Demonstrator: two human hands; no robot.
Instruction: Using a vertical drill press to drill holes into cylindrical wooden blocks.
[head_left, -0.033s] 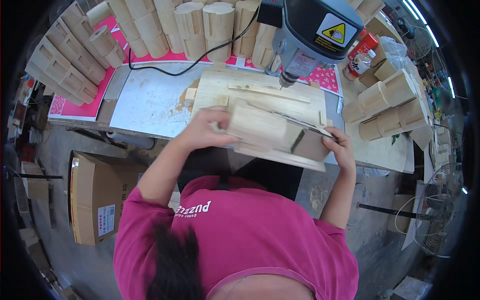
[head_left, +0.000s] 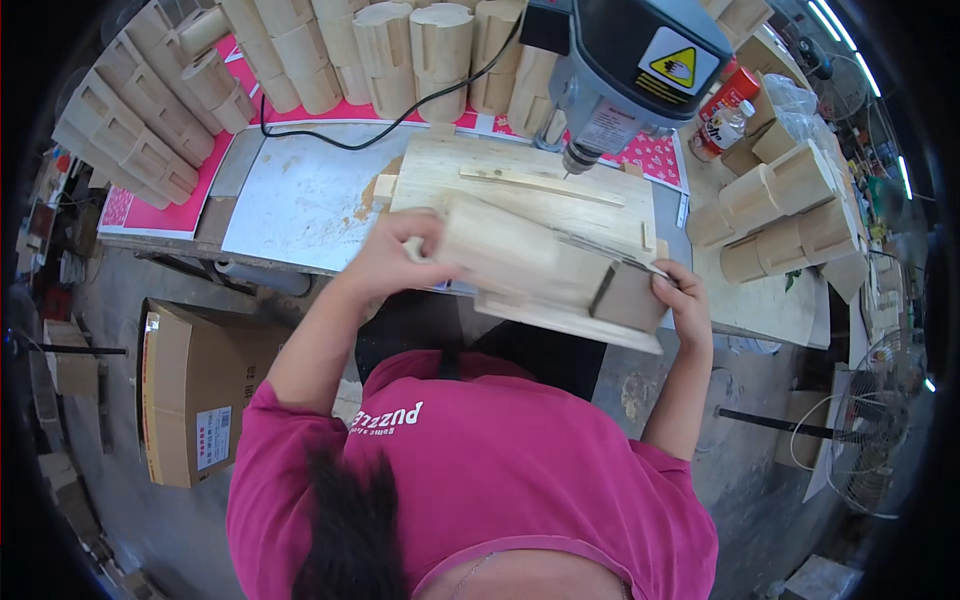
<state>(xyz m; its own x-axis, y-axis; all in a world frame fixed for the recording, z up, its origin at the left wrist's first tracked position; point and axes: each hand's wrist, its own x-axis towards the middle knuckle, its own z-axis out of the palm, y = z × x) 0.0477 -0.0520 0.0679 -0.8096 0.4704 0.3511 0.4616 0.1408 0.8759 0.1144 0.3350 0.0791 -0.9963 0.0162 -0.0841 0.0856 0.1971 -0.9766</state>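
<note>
My left hand is closed around the left end of a pale wooden block, which is blurred by motion. The block lies in a wooden holder with a grey-brown panel and a dark strip near its right end. At that right end, my right hand grips the holder, thumb and fingers on its edge. Both pieces are tilted down to the right, above the near edge of the table. Behind them, a flat wooden board carries a thin wooden strip. The drill chuck hangs over the board.
The drill press stands at the back, its black cable crossing the table. Stacked wooden cylinders line the far edge; more wooden pieces lie at right beside a bottle. A cardboard box is on the floor at left.
My left hand and the wooden block have shifted left, away from the dark strip in the holder. My right hand keeps its grip on the holder.
</note>
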